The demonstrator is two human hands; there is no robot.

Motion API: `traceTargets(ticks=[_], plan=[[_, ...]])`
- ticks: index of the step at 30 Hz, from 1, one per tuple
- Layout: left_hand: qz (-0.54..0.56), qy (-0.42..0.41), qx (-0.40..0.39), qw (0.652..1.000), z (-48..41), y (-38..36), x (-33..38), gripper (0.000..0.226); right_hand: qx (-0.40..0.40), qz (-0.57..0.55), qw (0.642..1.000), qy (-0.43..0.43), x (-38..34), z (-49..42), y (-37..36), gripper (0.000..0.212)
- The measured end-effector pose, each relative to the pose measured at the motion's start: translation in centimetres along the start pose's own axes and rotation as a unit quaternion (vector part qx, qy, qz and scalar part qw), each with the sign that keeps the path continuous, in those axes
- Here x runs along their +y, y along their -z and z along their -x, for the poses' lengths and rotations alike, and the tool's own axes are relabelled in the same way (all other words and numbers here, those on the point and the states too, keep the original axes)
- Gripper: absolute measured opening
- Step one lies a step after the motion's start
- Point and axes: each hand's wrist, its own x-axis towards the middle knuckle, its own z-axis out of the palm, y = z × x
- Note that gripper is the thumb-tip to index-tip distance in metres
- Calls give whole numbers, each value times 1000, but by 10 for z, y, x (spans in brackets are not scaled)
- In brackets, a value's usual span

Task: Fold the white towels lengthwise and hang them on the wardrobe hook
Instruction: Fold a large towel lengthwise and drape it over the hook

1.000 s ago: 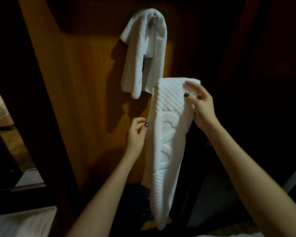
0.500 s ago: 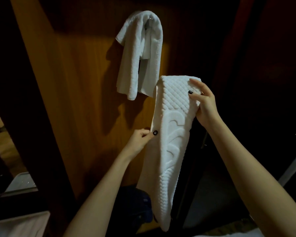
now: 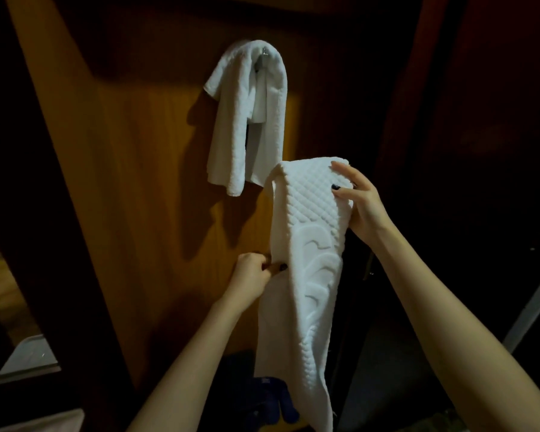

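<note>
At the far left I see a pale flat surface [image 3: 28, 357] low in the dark, too dim to name. Next comes the orange-brown wardrobe panel [image 3: 122, 182], lit in its middle. High on it a small metal hook [image 3: 264, 51] carries one white towel [image 3: 237, 135], draped over it in a narrow fold with both ends hanging down against the wood. Below that towel, my left hand [image 3: 251, 275] has its fingers curled and pinches the left edge of a second white towel [image 3: 309, 260] about halfway down its length. This one has a quilted diamond weave and raised curved bands. It hangs in the air in front of the panel as a long, narrow strip, its top just beside the hung towel's lower end. A dark blue object [image 3: 272, 397] shows behind its tail. My right hand [image 3: 360, 204] grips the upper right corner, thumb across the front.
</note>
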Motion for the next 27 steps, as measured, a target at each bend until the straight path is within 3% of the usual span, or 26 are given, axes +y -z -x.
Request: traceTargets(ticks=[2, 6, 9, 14, 17, 20, 24, 26, 27], plan=[[35, 32, -12, 999, 0, -3, -2, 26, 7, -5, 1000, -1, 2, 2, -3, 46], [198, 75, -133, 968, 13, -6, -9, 13, 34, -27, 999, -10, -7, -1, -1, 49], [237, 57, -64, 968, 23, -14, -9, 18, 47, -32, 998, -11, -14, -7, 3, 49], [138, -62, 82, 985, 22, -19, -7, 20, 75, -84, 994, 5, -25, -13, 11, 50], [103, -129, 108, 980, 25, -6, -3, 25, 91, -98, 991, 16, -28, -15, 18, 50], [3, -252, 87, 964, 22, 5, -2, 26, 108, -118, 987, 19, -27, -15, 23, 50], [32, -174, -24, 984, 10, 12, -7, 20, 120, -119, 986, 21, -24, -13, 23, 49], [-63, -162, -78, 982, 11, 8, -12, 32, 118, -108, 987, 25, -22, -12, 21, 47], [-115, -172, -67, 976, 13, 3, -15, 32, 120, -102, 987, 28, -22, -12, 19, 47]])
